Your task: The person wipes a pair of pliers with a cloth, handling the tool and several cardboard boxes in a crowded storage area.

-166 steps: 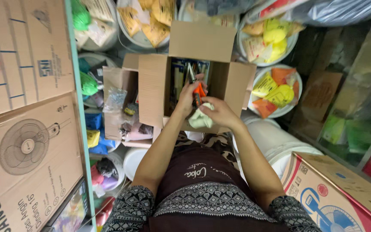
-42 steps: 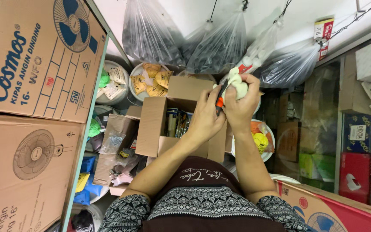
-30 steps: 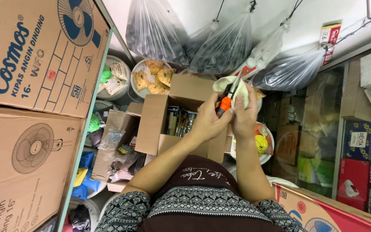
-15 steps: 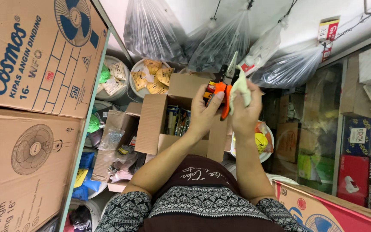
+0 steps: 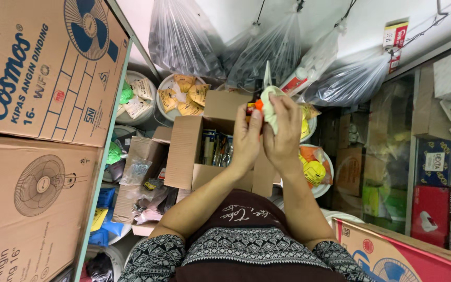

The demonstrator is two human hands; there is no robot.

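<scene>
Cramped shop storeroom: stacked fan cartons (image 5: 43,68), hanging goods bags (image 5: 184,39).

My dark maroon top with a pale cursive script across the chest, a black-and-white geometric woven band beneath it, my short patterned sleeves in the same black-and-white print, my forearms bare, no rings or watch visible

Fan cartons (image 5: 37,68), 2 stacked at left, brown w/ blue fan print. Open cardboard box (image 5: 189,151), centre, packets standing inside. White buckets (image 5: 184,96) behind it w/ yellow packets. Clear plastic bags (image 5: 184,39) hanging overhead, dark contents. Bowl of yellow & orange packets (image 5: 317,167), right of box. Red boxes (image 5: 439,219), far right shelf.
</scene>
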